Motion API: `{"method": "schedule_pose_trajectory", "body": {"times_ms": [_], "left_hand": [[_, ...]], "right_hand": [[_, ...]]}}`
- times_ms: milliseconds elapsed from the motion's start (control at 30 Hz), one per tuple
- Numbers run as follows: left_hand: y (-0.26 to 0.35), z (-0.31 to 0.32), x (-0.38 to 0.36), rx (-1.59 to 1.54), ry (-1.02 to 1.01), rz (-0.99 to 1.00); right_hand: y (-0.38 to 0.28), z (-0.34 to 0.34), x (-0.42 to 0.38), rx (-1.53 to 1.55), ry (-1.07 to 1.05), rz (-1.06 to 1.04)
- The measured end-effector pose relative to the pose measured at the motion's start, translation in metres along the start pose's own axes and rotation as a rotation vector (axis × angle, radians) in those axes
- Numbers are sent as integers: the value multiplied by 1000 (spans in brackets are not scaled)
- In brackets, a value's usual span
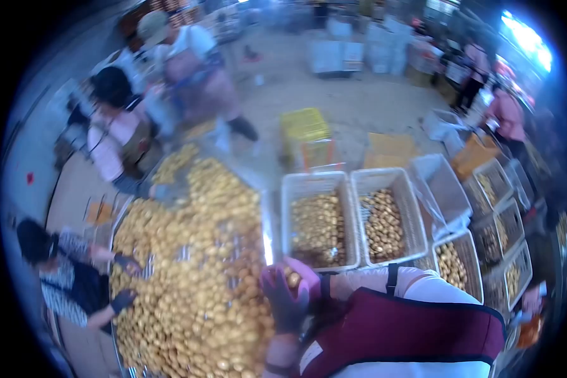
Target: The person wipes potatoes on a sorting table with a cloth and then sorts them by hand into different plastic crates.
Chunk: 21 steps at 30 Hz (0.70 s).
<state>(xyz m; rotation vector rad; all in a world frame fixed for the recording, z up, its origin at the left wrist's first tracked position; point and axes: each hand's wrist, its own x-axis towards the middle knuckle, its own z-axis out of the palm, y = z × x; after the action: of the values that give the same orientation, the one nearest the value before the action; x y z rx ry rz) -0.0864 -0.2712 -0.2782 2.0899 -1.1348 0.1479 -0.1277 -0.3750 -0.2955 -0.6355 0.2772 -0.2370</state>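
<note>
My left hand point(285, 309), in a dark grey glove, is cupped with fingers bent at the right edge of the sorting table. Against it is my right hand point(307, 272), in a glove with pink on it. Between the two gloves shows a round, yellow-brown potato point(293, 279); whether more lie beneath it is hidden. To the left of my hands spreads a large heap of similar potatoes point(195, 290). Behind my right arm stand a white crate point(285, 214) and a second white crate point(422, 233), both partly filled with potatoes.
Co-workers stand along the table's far left side, one with gloved hands point(125, 299) on the heap. The table's metal edge point(266, 227) runs beside the crates. A yellow crate point(305, 129) stands behind them, and stacked crates point(513, 277) fill the right side.
</note>
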Motion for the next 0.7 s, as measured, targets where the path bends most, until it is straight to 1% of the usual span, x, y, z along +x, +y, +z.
{"method": "schedule_pose_trajectory", "body": {"times_ms": [33, 67, 133, 167, 233, 267, 333, 400, 467, 500, 533, 567, 633, 667, 700], "left_hand": [[11, -3, 3, 65, -18, 47], [22, -7, 8, 19, -12, 77], [43, -14, 15, -54, 2, 112], [45, -18, 15, -57, -14, 116], [37, -25, 21, -72, -41, 122], [31, -23, 19, -198, 10, 45], [12, -18, 7, -438, 122, -122], [-18, -26, -5, -478, 138, -227], [-67, -26, -46, -612, 199, -380], [-89, -29, -66, -564, 224, -432], [-105, -34, -80, -397, 219, -410], [-118, -42, -96, -222, 222, -406], [-119, -65, -122, 179, 219, -439], [-114, -71, -135, 217, 286, -476], [-117, -73, -147, 253, 345, -502]], "right_hand": [[-3, -2, -5, 77, 54, -76], [-11, 4, -10, 335, 166, -57], [24, -122, 20, 555, -331, 29], [-4, -107, 6, 608, -359, 26], [-58, -93, -21, 634, -220, 42], [-78, -101, -39, 608, -57, 63], [-94, -142, -62, 603, -246, -219], [-123, -188, -97, 437, 252, -283], [-155, -190, -120, 371, 694, -329], [-158, -227, -125, 340, 728, -293], [-159, -264, -132, 309, 760, -257], [-161, -277, -114, 340, 871, -194], [-145, -398, -85, 131, 1326, -92], [-131, -386, -61, 51, 1259, -166], [-114, -351, -36, -213, 1175, -264]]}}
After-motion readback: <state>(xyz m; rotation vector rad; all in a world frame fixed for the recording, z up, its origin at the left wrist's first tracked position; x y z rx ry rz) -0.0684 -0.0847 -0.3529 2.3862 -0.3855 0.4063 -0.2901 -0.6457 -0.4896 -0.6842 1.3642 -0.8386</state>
